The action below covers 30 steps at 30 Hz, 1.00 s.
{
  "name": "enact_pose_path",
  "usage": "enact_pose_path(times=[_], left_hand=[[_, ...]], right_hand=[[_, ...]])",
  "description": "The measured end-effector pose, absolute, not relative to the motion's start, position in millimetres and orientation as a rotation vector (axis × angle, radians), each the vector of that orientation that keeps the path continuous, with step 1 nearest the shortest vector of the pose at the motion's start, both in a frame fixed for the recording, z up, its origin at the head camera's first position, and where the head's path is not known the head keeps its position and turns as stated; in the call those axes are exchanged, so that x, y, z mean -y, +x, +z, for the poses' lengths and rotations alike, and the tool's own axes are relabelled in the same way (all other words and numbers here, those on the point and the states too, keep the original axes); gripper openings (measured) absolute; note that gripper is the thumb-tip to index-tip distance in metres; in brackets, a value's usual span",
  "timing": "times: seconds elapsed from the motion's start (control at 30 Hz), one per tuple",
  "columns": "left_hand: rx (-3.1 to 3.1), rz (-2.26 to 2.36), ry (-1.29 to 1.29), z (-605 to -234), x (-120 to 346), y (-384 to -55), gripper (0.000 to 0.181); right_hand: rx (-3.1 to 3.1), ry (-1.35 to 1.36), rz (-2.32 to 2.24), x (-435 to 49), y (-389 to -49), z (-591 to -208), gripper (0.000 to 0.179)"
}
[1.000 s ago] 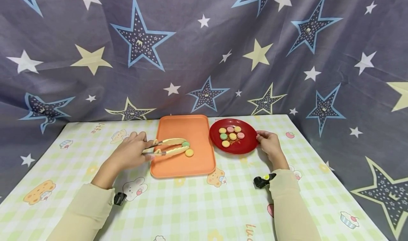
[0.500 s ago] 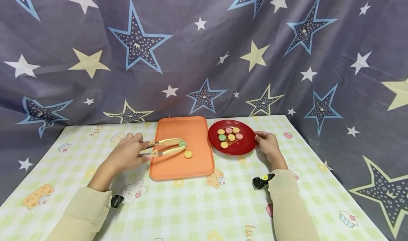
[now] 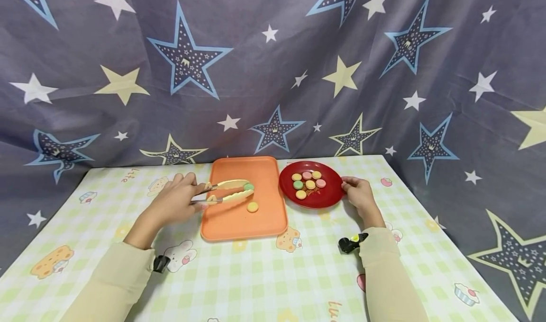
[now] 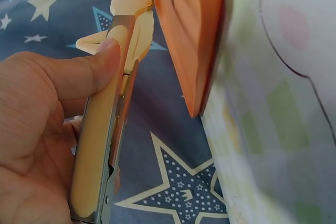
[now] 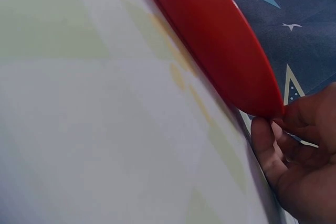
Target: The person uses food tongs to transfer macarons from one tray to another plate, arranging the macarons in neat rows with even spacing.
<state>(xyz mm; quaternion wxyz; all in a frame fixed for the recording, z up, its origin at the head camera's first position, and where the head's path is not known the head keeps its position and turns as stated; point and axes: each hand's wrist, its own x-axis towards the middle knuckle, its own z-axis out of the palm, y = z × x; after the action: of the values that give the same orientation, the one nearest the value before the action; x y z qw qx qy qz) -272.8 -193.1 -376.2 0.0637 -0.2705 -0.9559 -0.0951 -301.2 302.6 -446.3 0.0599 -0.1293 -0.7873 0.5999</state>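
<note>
My left hand point(image 3: 176, 201) grips a pair of tongs point(image 3: 232, 184) with metal arms and cream-coloured tips. Between those tips is a green macaron point(image 3: 248, 186), over the orange tray point(image 3: 222, 225). A yellow macaron point(image 3: 252, 207) lies on the tray just below the tongs. In the left wrist view the thumb presses along one arm of the tongs point(image 4: 100, 129). My right hand point(image 3: 360, 196) pinches the right rim of a red plate point(image 3: 330, 194). On that plate lie several macarons, among them a pink macaron point(image 3: 321, 183) and another green macaron point(image 3: 298, 184).
A green-and-white checked cloth point(image 3: 256, 279) with cartoon prints covers the table. Behind the table's back edge hangs a dark curtain point(image 3: 247, 66) patterned with stars. The tray and the plate stand side by side near that edge.
The tongs with the green macaron shift slightly left, then back right and a little up, away from the yellow macaron. My right hand keeps its hold on the plate.
</note>
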Motion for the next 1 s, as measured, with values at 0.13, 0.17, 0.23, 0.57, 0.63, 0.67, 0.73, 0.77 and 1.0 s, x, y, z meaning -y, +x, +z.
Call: enact_pose_path(times=[0.13, 0.17, 0.23, 0.57, 0.63, 0.67, 0.73, 0.77, 1.0], left_hand=[[2.896, -0.303, -0.832, -373, 185, -274, 0.055], [2.9, -0.305, -0.833, -372, 183, -275, 0.055], [2.903, -0.306, -0.842, -370, 178, -275, 0.057], [2.879, -0.274, -0.902, -363, 153, -282, 0.052], [2.88, -0.277, -0.915, -362, 147, -282, 0.05], [2.881, -0.271, -0.921, -361, 144, -283, 0.049], [2.882, -0.271, -0.933, -359, 138, -283, 0.048], [2.881, -0.272, -0.94, -359, 135, -283, 0.047], [2.886, -0.226, -0.97, -357, 112, -288, 0.049]], right_hand=[[2.376, -0.37, 1.809, -303, -300, -448, 0.033], [2.368, -0.366, 1.808, -303, -300, -448, 0.032], [2.367, -0.363, 1.804, -303, -300, -448, 0.032], [2.382, -0.389, 1.808, -304, -303, -448, 0.034], [2.378, -0.387, 1.809, -304, -303, -448, 0.033], [2.377, -0.388, 1.811, -304, -304, -448, 0.033], [2.377, -0.394, 1.812, -304, -304, -449, 0.033], [2.378, -0.398, 1.812, -304, -304, -449, 0.033], [2.386, -0.415, 1.809, -303, -303, -448, 0.034]])
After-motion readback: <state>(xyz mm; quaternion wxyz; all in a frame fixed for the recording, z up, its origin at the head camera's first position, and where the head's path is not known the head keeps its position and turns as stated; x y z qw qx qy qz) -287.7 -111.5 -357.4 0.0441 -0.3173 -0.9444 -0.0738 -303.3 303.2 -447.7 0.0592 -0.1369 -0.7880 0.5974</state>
